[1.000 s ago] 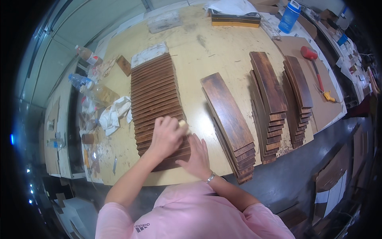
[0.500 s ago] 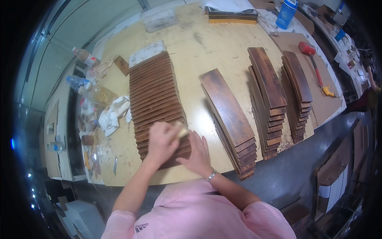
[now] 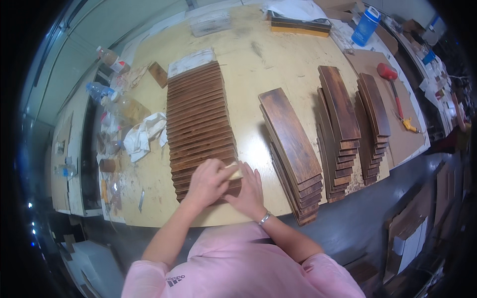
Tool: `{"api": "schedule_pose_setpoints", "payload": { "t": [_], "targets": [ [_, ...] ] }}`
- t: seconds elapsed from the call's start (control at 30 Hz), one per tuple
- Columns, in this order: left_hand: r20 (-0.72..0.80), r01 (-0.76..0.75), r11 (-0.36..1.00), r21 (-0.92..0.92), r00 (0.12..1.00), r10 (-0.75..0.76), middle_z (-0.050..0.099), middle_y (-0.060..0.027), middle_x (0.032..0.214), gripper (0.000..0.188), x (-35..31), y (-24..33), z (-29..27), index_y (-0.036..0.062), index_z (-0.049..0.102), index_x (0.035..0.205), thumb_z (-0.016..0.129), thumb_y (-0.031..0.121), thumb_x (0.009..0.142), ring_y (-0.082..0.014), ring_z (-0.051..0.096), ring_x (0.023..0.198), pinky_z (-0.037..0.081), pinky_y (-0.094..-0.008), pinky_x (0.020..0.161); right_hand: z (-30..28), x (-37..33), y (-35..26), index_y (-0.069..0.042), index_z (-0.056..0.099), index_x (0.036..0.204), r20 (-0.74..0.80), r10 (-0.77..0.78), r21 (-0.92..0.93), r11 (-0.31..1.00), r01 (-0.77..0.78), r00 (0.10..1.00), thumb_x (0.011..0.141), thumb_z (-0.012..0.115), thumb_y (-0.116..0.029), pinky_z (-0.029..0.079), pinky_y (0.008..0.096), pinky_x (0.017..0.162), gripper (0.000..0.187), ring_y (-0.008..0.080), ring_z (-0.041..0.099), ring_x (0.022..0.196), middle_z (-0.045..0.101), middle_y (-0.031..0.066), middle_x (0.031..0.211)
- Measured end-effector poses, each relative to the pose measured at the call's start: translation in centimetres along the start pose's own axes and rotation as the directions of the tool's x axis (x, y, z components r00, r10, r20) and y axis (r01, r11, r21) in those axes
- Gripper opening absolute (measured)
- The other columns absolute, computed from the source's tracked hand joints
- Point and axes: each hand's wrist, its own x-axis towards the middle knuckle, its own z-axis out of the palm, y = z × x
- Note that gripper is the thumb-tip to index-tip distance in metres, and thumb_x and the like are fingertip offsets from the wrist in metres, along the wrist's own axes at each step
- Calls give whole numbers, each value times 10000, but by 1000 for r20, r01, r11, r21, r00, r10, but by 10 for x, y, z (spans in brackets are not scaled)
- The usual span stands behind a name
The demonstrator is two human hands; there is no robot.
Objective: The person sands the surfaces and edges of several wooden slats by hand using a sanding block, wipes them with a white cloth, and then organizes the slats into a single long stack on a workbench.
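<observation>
A row of overlapping brown wooden planks (image 3: 198,116) runs away from me on the worktable, each showing a narrow strip. Over the near end of the row, my left hand (image 3: 209,183) is closed on a small pale yellow pad (image 3: 235,172), perhaps a sponge. The pad lies against the planks near their right ends. My right hand (image 3: 248,194) rests beside it at the row's near right corner, fingers stretched out and holding nothing. A white-smeared block (image 3: 193,61) stands against the far end of the row.
Three stacks of dark planks, the nearest (image 3: 290,136) among them, stand to the right. Beyond them lies a red mallet (image 3: 387,71). Bottles (image 3: 130,108) and crumpled white cloth (image 3: 144,136) line the left side. A blue bottle (image 3: 366,27) stands at the far right.
My left hand has shifted slightly right and down with the pad, toward the near end of the row. My right hand stays at the corner. The whole view has shifted a little.
</observation>
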Motion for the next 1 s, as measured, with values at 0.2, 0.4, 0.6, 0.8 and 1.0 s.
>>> {"api": "schedule_pose_setpoints", "payload": {
  "t": [0.2,0.4,0.6,0.8,1.0],
  "targets": [
    [-238,312,949,34,925,-296,579,-86,887,430,-40,-33,-23,109,770,1121,745,20,702,-282,614,890,539,-418,765,-6,0,-4,42,268,1589,-3,28,56,998,-28,1000,697,917,-356,150,531,1276,1172,389,328,1518,414,288,1562],
    [-59,57,998,-11,997,-58,605,-92,951,453,-29,-17,-5,149,745,1156,733,55,713,-297,613,923,515,-432,810,-11,4,-3,39,209,1607,87,18,37,999,-22,996,687,917,-360,113,524,1287,1228,379,288,1541,362,277,1602],
    [-312,380,925,8,880,-359,586,-110,919,462,-71,-30,-18,92,729,1178,741,64,717,-309,597,887,512,-429,763,-12,4,-5,37,211,1612,96,12,-88,996,-3,995,682,913,-400,89,546,1285,1245,379,212,1573,270,253,1665],
    [-129,181,981,76,977,-170,576,-82,903,485,-42,-2,6,135,721,1173,762,114,691,-289,599,867,519,-410,739,-11,6,5,46,259,1594,97,-19,-158,987,34,995,695,895,-489,111,559,1280,1225,378,181,1584,221,236,1692],
    [-355,299,954,7,893,-277,594,-98,923,451,-47,4,-8,121,733,1140,769,116,691,-309,605,895,520,-423,775,-10,6,-1,41,306,1578,90,-25,-176,984,41,996,724,866,-457,118,560,1273,1137,384,215,1572,260,245,1677]
  ]
}}
